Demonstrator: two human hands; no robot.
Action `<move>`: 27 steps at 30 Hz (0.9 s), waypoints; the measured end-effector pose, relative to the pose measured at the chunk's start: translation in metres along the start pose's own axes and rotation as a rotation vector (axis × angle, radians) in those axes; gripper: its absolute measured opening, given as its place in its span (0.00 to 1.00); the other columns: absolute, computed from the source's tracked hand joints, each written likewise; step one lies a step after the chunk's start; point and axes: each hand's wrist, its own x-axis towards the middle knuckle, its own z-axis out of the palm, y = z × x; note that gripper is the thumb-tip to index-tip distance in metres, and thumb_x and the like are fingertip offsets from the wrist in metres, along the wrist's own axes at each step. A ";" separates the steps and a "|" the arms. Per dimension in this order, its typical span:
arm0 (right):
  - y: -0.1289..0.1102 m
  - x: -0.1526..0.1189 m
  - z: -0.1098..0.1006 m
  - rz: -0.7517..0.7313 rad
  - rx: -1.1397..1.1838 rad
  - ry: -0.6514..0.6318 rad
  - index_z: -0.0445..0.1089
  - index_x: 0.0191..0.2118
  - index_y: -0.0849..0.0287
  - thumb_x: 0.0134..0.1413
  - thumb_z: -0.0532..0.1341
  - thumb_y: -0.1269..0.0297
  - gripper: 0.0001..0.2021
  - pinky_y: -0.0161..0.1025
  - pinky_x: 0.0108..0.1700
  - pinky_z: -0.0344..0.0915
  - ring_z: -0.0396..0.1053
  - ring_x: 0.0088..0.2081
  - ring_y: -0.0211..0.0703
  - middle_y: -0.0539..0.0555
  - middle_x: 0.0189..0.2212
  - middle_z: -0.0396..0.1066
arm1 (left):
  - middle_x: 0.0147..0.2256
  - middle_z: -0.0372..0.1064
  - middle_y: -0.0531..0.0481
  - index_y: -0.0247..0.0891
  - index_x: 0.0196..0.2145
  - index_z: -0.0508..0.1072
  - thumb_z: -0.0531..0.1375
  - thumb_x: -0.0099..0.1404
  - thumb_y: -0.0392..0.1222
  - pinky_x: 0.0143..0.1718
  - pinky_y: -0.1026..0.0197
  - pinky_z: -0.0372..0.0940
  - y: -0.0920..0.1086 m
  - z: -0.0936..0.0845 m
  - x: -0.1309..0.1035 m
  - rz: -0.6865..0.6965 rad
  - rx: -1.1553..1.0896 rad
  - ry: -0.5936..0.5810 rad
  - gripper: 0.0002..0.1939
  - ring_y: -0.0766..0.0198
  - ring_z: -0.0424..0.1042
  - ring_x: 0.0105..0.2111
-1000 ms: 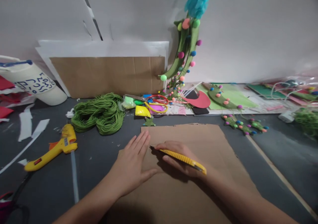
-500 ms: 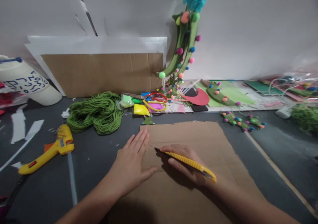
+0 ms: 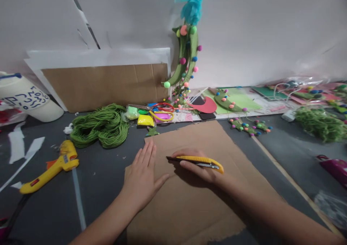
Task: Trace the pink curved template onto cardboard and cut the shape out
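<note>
A brown cardboard sheet [image 3: 200, 205] lies on the dark table in front of me, slightly turned. My left hand [image 3: 142, 174] rests flat on its left side, fingers stretched out and thumb apart. In my right hand [image 3: 199, 167] is a yellow utility knife [image 3: 199, 160], held between thumb and fingers with its dark blade pointing left. The blade tip is over the upper middle of the sheet, a short way right of my left hand; I cannot tell whether it touches the cardboard.
On the left lie a yellow glue gun [image 3: 51, 169] and white paper strips [image 3: 16, 145]. Behind are a green yarn skein [image 3: 100, 125], scissors [image 3: 162, 107] and a white bottle [image 3: 29, 96]. Pom-pom-covered green pieces [image 3: 245, 126] and green stringy material [image 3: 320, 123] sit at right.
The cardboard has turned anticlockwise, its far right corner shifting left and up. The knife now lies more level. My view has swung a little to the right.
</note>
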 end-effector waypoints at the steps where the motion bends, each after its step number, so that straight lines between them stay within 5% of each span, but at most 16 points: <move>1: 0.000 0.001 -0.002 0.004 0.003 0.000 0.72 0.49 0.57 0.64 0.55 0.61 0.13 0.40 0.49 0.68 0.73 0.46 0.46 0.57 0.44 0.76 | 0.65 0.48 0.26 0.21 0.64 0.53 0.53 0.65 0.61 0.62 0.38 0.51 0.001 -0.001 0.002 0.000 0.005 0.006 0.43 0.41 0.48 0.65; 6: -0.006 -0.005 0.007 0.010 -0.023 0.036 0.69 0.50 0.59 0.64 0.54 0.64 0.13 0.39 0.48 0.66 0.72 0.45 0.45 0.58 0.44 0.75 | 0.66 0.50 0.38 0.32 0.64 0.57 0.47 0.71 0.47 0.63 0.45 0.52 -0.008 -0.001 0.018 0.085 0.005 -0.010 0.27 0.51 0.49 0.65; 21: -0.015 -0.027 0.014 0.071 -0.117 0.160 0.69 0.52 0.58 0.65 0.55 0.66 0.13 0.33 0.52 0.65 0.72 0.48 0.41 0.55 0.46 0.75 | 0.67 0.47 0.38 0.30 0.66 0.50 0.45 0.72 0.46 0.64 0.45 0.48 -0.009 0.004 0.021 0.052 0.049 -0.013 0.29 0.54 0.45 0.66; 27: -0.026 -0.036 0.024 0.135 -0.153 0.252 0.70 0.51 0.56 0.64 0.55 0.64 0.12 0.37 0.46 0.71 0.74 0.45 0.46 0.56 0.45 0.77 | 0.66 0.48 0.36 0.29 0.65 0.51 0.46 0.71 0.46 0.63 0.44 0.48 -0.009 0.004 0.022 0.049 0.053 -0.008 0.29 0.53 0.47 0.66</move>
